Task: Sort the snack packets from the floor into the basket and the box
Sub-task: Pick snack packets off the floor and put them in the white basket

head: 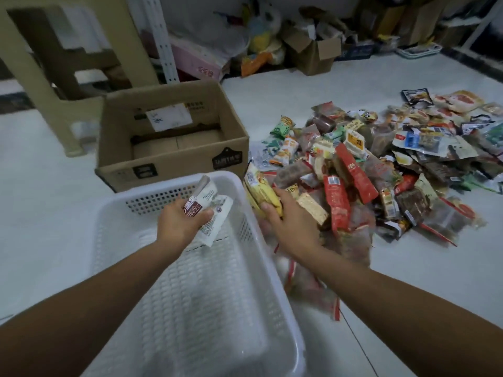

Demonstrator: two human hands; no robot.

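Note:
A white plastic basket lies on the floor right in front of me. Over its far end, my left hand grips a few white packets, one with a brown label. Just right of the basket's rim, my right hand holds a yellow packet. An open cardboard box stands behind the basket. A big heap of snack packets spreads over the floor to the right. Blurred red-edged clear packets lie under my right forearm.
A beige plastic chair stands at the back left behind the box. A white perforated shelf post, small cartons and clutter line the back wall. White floor tiles lie left of the basket.

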